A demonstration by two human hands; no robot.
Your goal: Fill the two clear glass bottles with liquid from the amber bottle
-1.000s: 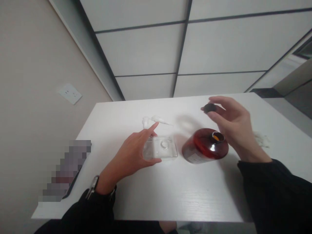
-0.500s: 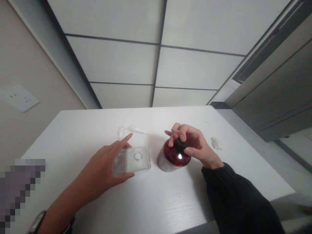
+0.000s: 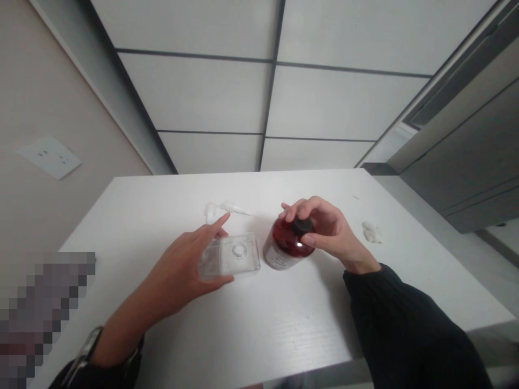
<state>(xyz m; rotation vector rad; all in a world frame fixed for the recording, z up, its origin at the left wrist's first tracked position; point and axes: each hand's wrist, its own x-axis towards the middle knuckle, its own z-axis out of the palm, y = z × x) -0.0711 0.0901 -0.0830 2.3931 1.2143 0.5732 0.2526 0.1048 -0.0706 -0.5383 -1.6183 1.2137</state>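
Observation:
My left hand (image 3: 182, 265) holds a clear square bottle (image 3: 243, 262), its thumb on the near side and its fingers along the far side. A round open neck shows on the bottle's face towards me. To its right a dark red bottle (image 3: 284, 251) with a pale label stands upright on the table. My right hand (image 3: 324, 227) is closed around that bottle's black cap (image 3: 301, 225), thumb on the near side and fingers behind. Whether the cap is still screwed on cannot be seen. Beyond my left hand lies a white pump head (image 3: 233, 207).
The white table (image 3: 259, 308) carries everything. A crumpled whitish scrap (image 3: 372, 232) lies to the right of my right hand. White panels (image 3: 316, 102) rise behind the far edge, and a wall socket (image 3: 52, 158) is at the left.
The view has shifted slightly, so the table and hands appear a bit higher and further right. My right fingers have turned a little on the cap; the left grip looks the same.

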